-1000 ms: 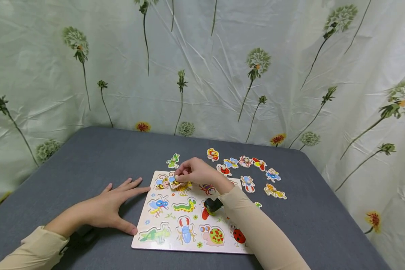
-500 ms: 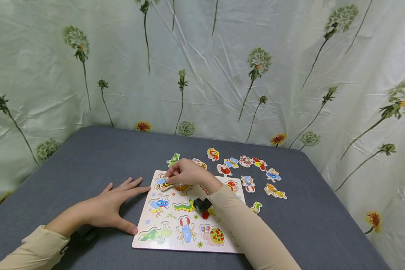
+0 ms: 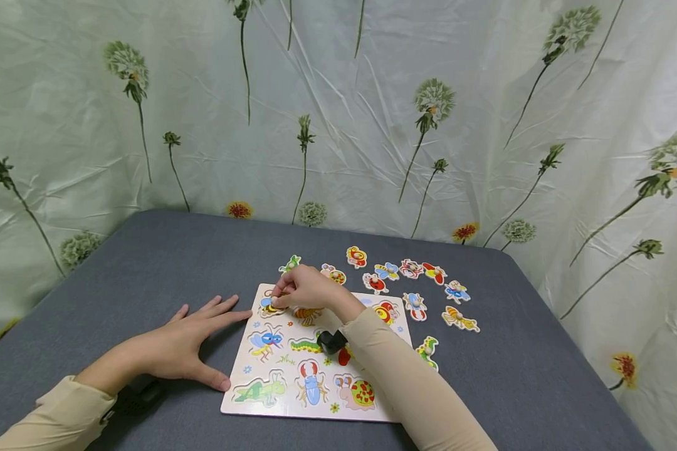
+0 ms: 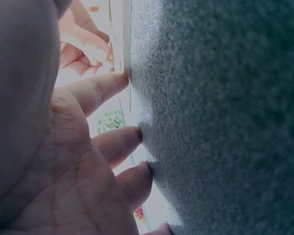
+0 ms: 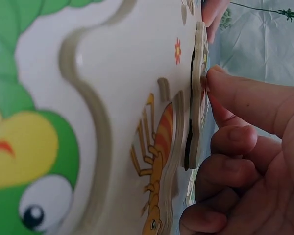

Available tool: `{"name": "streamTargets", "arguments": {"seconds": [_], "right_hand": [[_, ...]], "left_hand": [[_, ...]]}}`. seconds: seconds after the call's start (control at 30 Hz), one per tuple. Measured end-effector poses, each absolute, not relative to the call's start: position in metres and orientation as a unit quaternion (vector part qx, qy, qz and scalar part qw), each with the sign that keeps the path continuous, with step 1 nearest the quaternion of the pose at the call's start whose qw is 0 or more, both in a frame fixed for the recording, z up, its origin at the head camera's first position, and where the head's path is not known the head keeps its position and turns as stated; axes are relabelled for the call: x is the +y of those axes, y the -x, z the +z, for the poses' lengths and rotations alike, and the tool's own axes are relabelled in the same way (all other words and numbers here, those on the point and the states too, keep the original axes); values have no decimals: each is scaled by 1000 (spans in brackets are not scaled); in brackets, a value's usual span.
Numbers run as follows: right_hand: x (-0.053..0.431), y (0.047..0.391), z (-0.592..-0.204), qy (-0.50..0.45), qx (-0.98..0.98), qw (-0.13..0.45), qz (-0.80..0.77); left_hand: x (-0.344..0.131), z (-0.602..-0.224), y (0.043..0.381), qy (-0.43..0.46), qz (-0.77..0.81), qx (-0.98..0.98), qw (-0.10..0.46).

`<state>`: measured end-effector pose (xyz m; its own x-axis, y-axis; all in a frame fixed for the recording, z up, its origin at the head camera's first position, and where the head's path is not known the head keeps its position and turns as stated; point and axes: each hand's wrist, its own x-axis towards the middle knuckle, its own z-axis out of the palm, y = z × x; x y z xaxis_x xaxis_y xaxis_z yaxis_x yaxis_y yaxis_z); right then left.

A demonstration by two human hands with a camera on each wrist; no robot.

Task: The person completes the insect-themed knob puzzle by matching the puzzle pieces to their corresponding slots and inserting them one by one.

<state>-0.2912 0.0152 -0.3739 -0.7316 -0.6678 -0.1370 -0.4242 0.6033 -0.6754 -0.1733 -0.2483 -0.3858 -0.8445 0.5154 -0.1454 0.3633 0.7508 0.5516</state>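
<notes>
A pale wooden puzzle board (image 3: pixel 286 410) with insect-shaped recesses lies on the table. My right hand (image 3: pixel 313 289) is over its upper left corner, pinching the knob of a bee puzzle piece (image 3: pixel 267 307) between thumb and forefinger. Seen edge-on in the right wrist view, the bee piece (image 5: pixel 198 103) sits at the board's face, standing somewhat proud of it; how far it fits its recess I cannot tell. Beside the board's left edge, my left hand (image 3: pixel 172 347) is spread flat, thumb and forefinger touching that edge. The left wrist view shows its straight fingers (image 4: pixel 120 144) against the cloth.
Several loose knobbed pieces are strewn behind and right of the board, among them a ladybird (image 3: pixel 375 284), a stag beetle (image 3: pixel 414 306) and a wasp-like piece (image 3: pixel 460 319). A caterpillar piece (image 3: pixel 428 352) lies by the right edge. A flowered curtain (image 3: pixel 338 125) hangs behind the grey table (image 3: pixel 163 263).
My right hand has carried the bee piece left and slightly down, onto the upper left recess. Behind it, the snail piece has come into sight. My left hand stays put.
</notes>
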Motion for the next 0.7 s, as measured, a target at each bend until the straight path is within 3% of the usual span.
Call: {"name": "streamTargets", "arguments": {"seconds": [0.7], "right_hand": [[11, 292, -373, 291, 886, 187, -309]], "left_hand": [[-248, -391, 178, -237, 255, 926, 143]]}}
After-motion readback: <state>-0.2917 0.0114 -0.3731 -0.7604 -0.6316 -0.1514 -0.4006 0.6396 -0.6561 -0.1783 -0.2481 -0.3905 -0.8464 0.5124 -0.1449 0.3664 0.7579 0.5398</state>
